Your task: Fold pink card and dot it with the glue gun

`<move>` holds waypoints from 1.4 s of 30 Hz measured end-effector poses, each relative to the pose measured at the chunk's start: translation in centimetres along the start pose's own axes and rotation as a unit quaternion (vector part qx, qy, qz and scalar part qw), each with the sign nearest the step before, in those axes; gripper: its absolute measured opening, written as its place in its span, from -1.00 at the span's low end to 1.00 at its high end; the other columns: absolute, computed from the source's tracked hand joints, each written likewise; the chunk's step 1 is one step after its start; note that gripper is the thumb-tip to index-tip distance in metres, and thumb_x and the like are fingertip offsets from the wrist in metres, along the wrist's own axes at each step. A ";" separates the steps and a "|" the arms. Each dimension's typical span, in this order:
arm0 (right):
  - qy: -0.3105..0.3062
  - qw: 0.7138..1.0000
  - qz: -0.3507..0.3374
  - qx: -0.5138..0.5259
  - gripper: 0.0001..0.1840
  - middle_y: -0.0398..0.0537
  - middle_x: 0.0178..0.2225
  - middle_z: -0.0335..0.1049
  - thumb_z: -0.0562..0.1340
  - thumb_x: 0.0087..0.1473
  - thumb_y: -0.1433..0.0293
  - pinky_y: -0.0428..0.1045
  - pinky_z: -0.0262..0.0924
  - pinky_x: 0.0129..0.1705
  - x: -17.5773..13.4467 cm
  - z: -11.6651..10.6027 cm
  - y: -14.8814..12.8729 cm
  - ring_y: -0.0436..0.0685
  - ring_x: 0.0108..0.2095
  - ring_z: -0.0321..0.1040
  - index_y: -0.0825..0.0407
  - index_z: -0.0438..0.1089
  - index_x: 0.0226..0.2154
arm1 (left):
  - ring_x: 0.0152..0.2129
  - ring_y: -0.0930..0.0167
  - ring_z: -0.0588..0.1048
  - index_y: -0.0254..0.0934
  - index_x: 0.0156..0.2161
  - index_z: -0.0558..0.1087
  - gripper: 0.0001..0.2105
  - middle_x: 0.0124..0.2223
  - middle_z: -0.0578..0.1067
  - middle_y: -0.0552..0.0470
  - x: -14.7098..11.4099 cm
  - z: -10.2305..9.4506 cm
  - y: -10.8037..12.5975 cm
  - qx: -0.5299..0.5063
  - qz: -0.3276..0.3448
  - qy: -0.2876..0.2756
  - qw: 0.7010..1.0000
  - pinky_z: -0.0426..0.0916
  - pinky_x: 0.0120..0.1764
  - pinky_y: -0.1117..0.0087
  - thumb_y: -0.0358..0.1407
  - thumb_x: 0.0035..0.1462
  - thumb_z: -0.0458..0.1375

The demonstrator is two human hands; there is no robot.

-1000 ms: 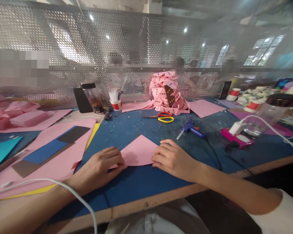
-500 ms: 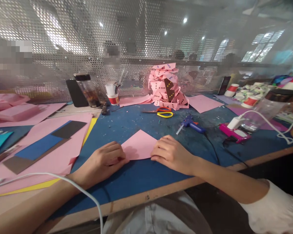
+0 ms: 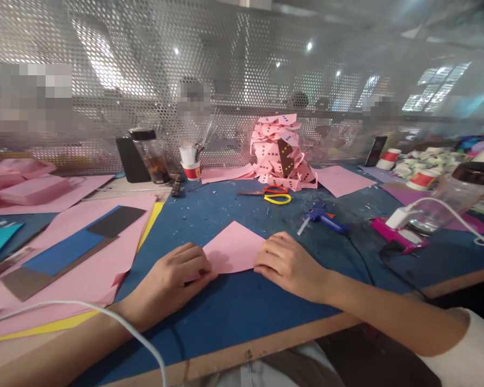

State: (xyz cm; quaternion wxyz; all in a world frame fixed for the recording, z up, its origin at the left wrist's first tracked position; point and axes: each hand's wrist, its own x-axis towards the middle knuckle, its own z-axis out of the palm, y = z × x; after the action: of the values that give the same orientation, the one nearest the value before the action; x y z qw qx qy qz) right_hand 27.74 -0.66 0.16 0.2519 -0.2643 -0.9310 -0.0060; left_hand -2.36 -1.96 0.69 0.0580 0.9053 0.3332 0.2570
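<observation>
A pink sheet of paper [image 3: 234, 250] lies on the blue tabletop in front of me, one corner pointing away and its near edge slightly curved. My left hand [image 3: 179, 277] is closed on its left corner, fingers curled and thumb along the near side. On the opposite corner, my right hand [image 3: 288, 266] pinches the paper with its fingers together. Both corners are hidden under the fingers. Beyond the sheet lie scissors [image 3: 277, 198] with red and yellow handles. A blue glue gun [image 3: 322, 216] rests to the right of them.
A pile of folded pink paper pieces with dots [image 3: 280, 153] stands at the back. At left, pink sheets [image 3: 133, 236] carry blue and dark strips. A white cable [image 3: 116, 317] crosses my left forearm. A magenta power strip [image 3: 403, 236] and clear jar [image 3: 439, 199] are at right.
The view has tilted slightly, so the scene sits a little lower. Both hands keep their hold on the pink paper, with hardly any movement. The hand at the right edge is gone from view.
</observation>
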 end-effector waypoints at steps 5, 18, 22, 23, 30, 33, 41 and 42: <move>-0.015 0.999 -0.016 -0.031 -0.86 -0.08 -0.26 0.44 0.17 0.34 0.41 0.09 0.09 -0.01 0.9 0.0 1.0 0.10 -0.18 0.34 0.04 0.43 -0.25 | -0.36 0.39 0.42 -0.26 -0.29 0.46 -0.84 -0.35 0.48 0.02 1.2 -0.3 -0.8 0.051 0.025 -0.011 0.998 0.30 -0.26 0.35 -0.37 0.35 0.08; -0.003 0.999 0.032 0.000 -0.89 -0.07 -0.27 0.43 0.16 0.31 0.46 0.12 0.14 0.01 1.8 0.0 1.8 0.10 -0.19 0.32 0.05 0.41 -0.23 | -0.39 0.38 0.41 -0.24 -0.30 0.41 -0.87 -0.35 0.47 0.03 2.4 0.9 -2.6 0.042 0.039 -0.015 0.998 0.28 -0.31 0.32 -0.41 0.32 0.09; -0.006 0.999 0.046 0.015 -0.93 -0.06 -0.27 0.43 0.19 0.31 0.43 0.12 0.16 -0.01 1.9 -0.1 1.6 0.09 -0.20 0.33 0.05 0.40 -0.23 | -0.37 0.36 0.42 -0.22 -0.29 0.43 -0.89 -0.33 0.48 0.01 2.3 0.9 -2.9 -0.008 0.012 -0.010 1.000 0.30 -0.31 0.32 -0.39 0.31 0.11; -0.007 0.999 0.048 0.017 -0.93 -0.05 -0.27 0.43 0.19 0.31 0.42 0.12 0.17 -0.02 2.0 -0.1 1.6 0.10 -0.20 0.33 0.05 0.40 -0.23 | -0.36 0.36 0.42 -0.22 -0.28 0.43 -0.89 -0.33 0.49 0.01 2.2 0.8 -3.0 -0.025 0.007 -0.008 1.000 0.30 -0.31 0.32 -0.39 0.31 0.11; -0.025 0.997 0.060 0.034 -0.88 -0.07 -0.28 0.45 0.20 0.32 0.34 0.10 0.15 -0.05 2.2 0.0 1.5 0.09 -0.20 0.35 0.03 0.42 -0.23 | -0.37 0.37 0.44 -0.20 -0.28 0.45 -0.89 -0.32 0.51 0.01 1.5 0.7 -3.5 -0.044 0.004 0.002 0.999 0.33 -0.30 0.33 -0.37 0.31 0.12; -0.026 0.997 0.057 0.036 -0.87 -0.08 -0.28 0.45 0.20 0.33 0.33 0.08 0.14 -0.07 2.2 0.0 1.7 0.07 -0.22 0.35 0.03 0.43 -0.22 | -0.38 0.38 0.44 -0.20 -0.27 0.45 -0.89 -0.33 0.50 0.02 1.5 0.8 -3.5 -0.034 0.003 0.008 0.999 0.33 -0.31 0.35 -0.36 0.32 0.11; -0.032 0.997 0.067 0.032 -0.81 -0.05 -0.27 0.43 0.16 0.35 0.32 0.05 0.13 -0.09 2.4 0.3 1.6 0.10 -0.19 0.33 0.03 0.46 -0.25 | -0.38 0.42 0.44 -0.21 -0.29 0.43 -0.88 -0.35 0.48 0.05 2.1 0.9 -3.6 -0.031 0.003 0.009 0.999 0.33 -0.31 0.41 -0.36 0.31 0.10; -0.031 0.997 0.069 0.033 -0.81 -0.04 -0.26 0.43 0.17 0.35 0.32 0.05 0.14 -0.09 2.6 0.4 1.5 0.10 -0.18 0.33 0.03 0.45 -0.24 | -0.38 0.42 0.43 -0.22 -0.29 0.43 -0.88 -0.35 0.48 0.05 2.1 0.8 -3.6 -0.028 0.004 0.010 1.000 0.33 -0.31 0.41 -0.36 0.30 0.10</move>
State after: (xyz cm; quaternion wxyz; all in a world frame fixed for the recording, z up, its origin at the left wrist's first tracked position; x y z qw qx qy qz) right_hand 26.40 1.95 0.80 0.2311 -0.3193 -0.9176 0.0507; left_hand -2.66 2.22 -0.15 0.0790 0.9019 0.3230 0.2757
